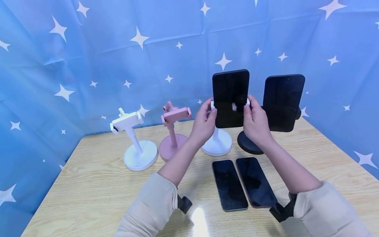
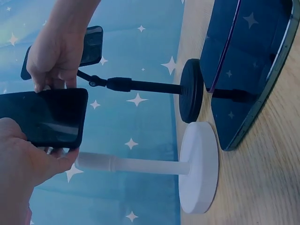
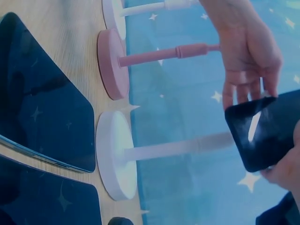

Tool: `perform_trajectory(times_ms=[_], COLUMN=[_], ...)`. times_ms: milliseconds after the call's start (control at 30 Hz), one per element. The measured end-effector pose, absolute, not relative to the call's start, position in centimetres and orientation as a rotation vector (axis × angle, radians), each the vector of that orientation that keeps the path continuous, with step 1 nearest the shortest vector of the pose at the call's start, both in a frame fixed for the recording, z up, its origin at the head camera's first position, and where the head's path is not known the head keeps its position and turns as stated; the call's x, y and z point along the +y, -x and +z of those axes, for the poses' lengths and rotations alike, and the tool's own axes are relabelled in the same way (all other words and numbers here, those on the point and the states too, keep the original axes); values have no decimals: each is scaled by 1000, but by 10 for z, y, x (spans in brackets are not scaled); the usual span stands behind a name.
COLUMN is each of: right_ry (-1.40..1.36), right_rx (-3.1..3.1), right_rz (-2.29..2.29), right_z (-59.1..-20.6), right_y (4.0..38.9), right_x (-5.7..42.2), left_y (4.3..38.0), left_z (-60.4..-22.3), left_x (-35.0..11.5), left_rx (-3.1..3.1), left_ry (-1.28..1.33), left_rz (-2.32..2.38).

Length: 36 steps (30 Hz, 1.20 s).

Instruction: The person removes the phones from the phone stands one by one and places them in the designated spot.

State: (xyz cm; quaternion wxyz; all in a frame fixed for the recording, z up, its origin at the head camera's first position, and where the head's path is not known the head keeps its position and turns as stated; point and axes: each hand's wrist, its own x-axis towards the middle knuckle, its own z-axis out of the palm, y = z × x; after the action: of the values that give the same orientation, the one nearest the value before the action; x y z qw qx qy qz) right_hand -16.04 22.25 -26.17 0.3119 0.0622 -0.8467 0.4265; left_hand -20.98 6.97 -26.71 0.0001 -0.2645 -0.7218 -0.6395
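A black smartphone [image 1: 231, 89] stands upright, dark screen facing me, at the head of a white phone stand [image 1: 217, 146]. White clamp ends show at both long edges of the phone. My left hand [image 1: 203, 124] grips the clamp end at the left edge, thumb in front and fingers bent behind. On the right edge, my right hand [image 1: 257, 121] holds the other clamp end the same way. In the left wrist view, both hands flank the phone [image 2: 56, 117] above the stand's white base [image 2: 201, 168]. The clamp's back is hidden behind the phone.
To the right, a black stand [image 1: 248, 144] carries another phone [image 1: 282, 102]. A pink stand [image 1: 173, 143] and another white stand [image 1: 140, 156], both with bare clamps, stand left. Two phones, a left one [image 1: 229, 186] and a right one [image 1: 256, 182], lie on the wooden table [image 1: 88, 191].
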Motion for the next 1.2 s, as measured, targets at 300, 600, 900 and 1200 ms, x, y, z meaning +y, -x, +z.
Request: perform_trajectory(times_ms=[300,600,900,1200], right_ry=[-190,-323,-403,-499], right_rx=[-2223,-2124,-2028,-1954], right_rz=[1160,1143,1132,1154], right_z=[-262,-267,-255,-249], right_y=[157,152,134,109], right_x=[227,227,217,205], left_y=[211,201,182,162], left_z=[-273,-277,-268,-260], left_x=[66,58,42,18], left_rx=[-2178,-2038,-1962,-1918], left_ry=[867,931,975,1062], left_rz=[-2097,-2152,-2169,-2218])
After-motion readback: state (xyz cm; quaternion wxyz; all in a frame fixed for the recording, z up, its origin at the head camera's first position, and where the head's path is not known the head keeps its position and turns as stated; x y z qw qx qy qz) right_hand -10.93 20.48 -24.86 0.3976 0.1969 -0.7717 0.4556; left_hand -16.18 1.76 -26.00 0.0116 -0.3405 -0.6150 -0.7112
